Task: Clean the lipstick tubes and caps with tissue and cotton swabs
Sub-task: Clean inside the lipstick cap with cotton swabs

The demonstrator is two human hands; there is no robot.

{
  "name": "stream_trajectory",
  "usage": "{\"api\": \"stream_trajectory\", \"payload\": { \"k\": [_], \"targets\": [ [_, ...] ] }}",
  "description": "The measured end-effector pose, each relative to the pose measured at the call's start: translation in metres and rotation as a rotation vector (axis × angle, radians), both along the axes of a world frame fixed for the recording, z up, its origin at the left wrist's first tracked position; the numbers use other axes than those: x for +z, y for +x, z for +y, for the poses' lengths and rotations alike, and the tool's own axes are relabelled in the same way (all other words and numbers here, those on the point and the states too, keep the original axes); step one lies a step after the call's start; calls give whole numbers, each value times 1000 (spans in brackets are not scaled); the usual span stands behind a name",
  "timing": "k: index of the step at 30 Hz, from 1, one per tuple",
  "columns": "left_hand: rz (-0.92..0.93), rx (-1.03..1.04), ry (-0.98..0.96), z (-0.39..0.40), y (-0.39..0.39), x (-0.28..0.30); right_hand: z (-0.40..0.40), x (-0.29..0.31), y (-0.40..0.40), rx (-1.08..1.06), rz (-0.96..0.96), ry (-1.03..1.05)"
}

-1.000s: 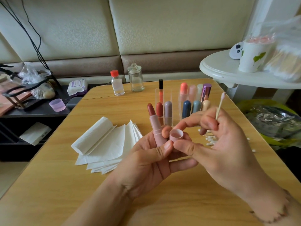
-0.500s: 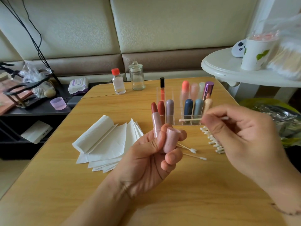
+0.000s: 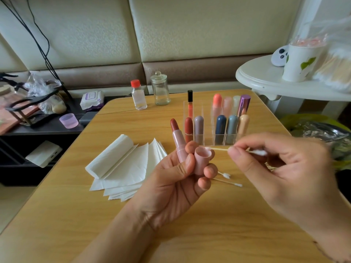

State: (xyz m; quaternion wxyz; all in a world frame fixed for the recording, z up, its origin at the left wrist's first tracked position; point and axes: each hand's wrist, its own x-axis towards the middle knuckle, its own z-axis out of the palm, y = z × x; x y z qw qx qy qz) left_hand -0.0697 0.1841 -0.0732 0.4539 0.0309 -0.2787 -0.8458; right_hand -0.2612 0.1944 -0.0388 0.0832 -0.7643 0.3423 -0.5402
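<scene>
Cap (image 3: pixel 202 160) now tipped mouth-up in left hand (image 3: pixel 176 179) beside lipstick (image 3: pixel 177 143); right hand (image 3: pixel 281 168) pinches swab (image 3: pixel 218 149), tip now at rim. Interior cleaning starts.

- A wooden table (image 3: pixel 190 234) with a light grain carries the things.
- A fanned stack of white tissues (image 3: pixel 125 168) lies on its left half, the top sheet rolled over at the left.
- A clear acrylic organizer (image 3: pixel 214 130) stands toward the far side, holding capped lipsticks upright in its compartments.
- A small bottle with a red cap (image 3: pixel 138 97) and a lidded glass jar (image 3: pixel 160 90) stand side by side near the far edge.
- Two loose cotton swabs (image 3: pixel 228 179) lie on the wood near the middle.
</scene>
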Motion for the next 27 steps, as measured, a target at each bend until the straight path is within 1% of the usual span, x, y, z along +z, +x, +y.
{"api": "stream_trajectory", "payload": {
  "k": [8, 12, 16, 20, 27],
  "targets": [
    [-29, -1, -35, 1, 0, -2, 2, 0, 3, -18, 50, -12],
    [-42, 31, -17, -2, 1, -3, 6, 6, 0, 21, -76, 9],
    [-69, 100, -39, -6, 5, -4, 3, 9, -5, -3, 47, -36],
    [-100, 115, -64, -4, 4, -3, 2, 6, -7, -56, 177, -86],
    [-222, 170, -38, -2, 3, -3, 3, 8, -5, -62, 340, -207]
  ]
}}
